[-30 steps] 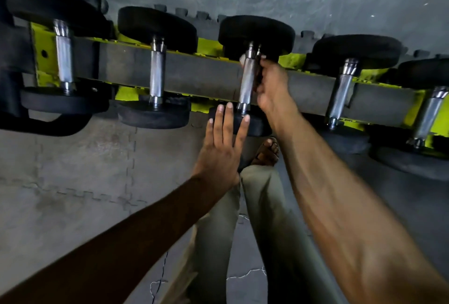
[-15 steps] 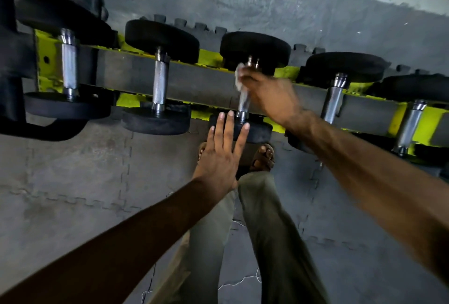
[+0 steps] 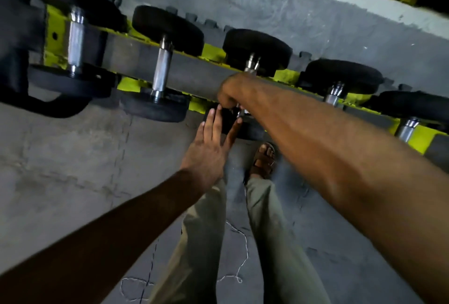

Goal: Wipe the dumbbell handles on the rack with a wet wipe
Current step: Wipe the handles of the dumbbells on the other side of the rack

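Handles [image 3: 161,70] hemmed by black heads [image 3: 167,28]; rack bar [image 3: 131,57] beneath.

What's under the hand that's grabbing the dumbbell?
The right hand curls around a dumbbell's shiny handle; only the handle's ends peek out above and below it. Any wipe is covered by the hand and cannot be seen.

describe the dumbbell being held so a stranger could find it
Look at the yellow-and-grey rack running across the view. Counting from the left, it is the third dumbbell. Only its handle is gripped by the right hand, the left hand flat against its near head.
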Demonstrator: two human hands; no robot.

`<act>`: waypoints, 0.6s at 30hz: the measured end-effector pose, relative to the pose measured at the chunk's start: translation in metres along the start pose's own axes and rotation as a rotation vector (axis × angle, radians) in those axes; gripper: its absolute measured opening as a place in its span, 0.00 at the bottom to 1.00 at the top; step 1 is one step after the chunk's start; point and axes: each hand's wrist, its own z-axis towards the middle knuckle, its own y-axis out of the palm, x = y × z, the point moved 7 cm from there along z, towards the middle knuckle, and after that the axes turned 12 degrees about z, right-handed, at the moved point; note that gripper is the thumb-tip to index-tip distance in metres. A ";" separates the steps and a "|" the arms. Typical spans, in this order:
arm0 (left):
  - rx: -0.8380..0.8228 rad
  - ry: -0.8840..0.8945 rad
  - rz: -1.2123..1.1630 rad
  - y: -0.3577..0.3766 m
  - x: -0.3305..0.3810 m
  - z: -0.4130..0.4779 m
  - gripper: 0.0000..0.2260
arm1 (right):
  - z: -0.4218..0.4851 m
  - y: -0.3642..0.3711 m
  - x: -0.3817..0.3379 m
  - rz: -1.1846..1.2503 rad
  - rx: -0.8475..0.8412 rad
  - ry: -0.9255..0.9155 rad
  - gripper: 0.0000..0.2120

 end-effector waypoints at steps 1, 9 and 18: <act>-0.012 -0.004 -0.006 -0.002 -0.002 0.001 0.50 | 0.001 -0.001 0.005 0.025 -0.017 -0.004 0.14; -0.032 -0.100 -0.023 0.001 0.001 0.003 0.60 | -0.030 0.007 0.028 -0.012 0.405 -0.352 0.10; -0.051 -0.137 0.029 0.006 0.006 0.002 0.64 | -0.017 0.009 0.009 0.047 0.314 -0.366 0.04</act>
